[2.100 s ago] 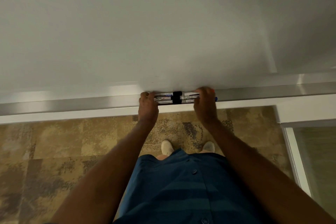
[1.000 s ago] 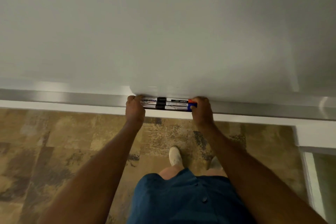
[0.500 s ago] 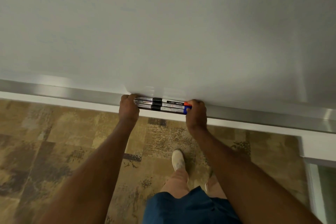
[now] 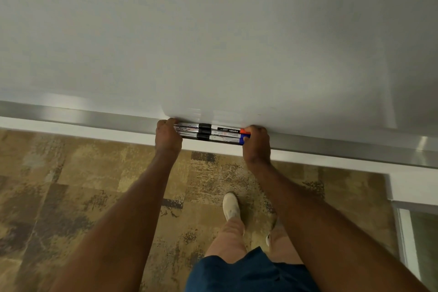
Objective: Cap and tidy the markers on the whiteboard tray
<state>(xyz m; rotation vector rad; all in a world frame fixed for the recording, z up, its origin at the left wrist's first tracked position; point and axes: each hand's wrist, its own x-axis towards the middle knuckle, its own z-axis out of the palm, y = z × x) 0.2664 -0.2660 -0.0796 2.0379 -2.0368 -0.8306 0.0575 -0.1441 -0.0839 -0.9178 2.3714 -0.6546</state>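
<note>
A bundle of white markers (image 4: 214, 134) lies lengthwise on the silver whiteboard tray (image 4: 94, 117), stacked side by side with black bands at the middle. A red end (image 4: 242, 131) and a blue end (image 4: 241, 141) show at the bundle's right. My left hand (image 4: 167, 136) presses against the bundle's left end, fingers curled over it. At the right end my right hand (image 4: 257, 142) does the same, so the markers are squeezed between both hands. The left tips of the markers are hidden under my fingers.
The whiteboard (image 4: 213, 31) fills the upper view. Below the tray runs a white ledge (image 4: 71, 127), then patterned brown carpet (image 4: 71, 197). My foot in a white shoe (image 4: 231, 206) stands below the tray. A white frame with a glass panel (image 4: 417, 232) is at the right.
The view has swung so the tray now slopes down to the right, and my feet have stepped. Both hands stay pressed on the ends of the marker bundle.
</note>
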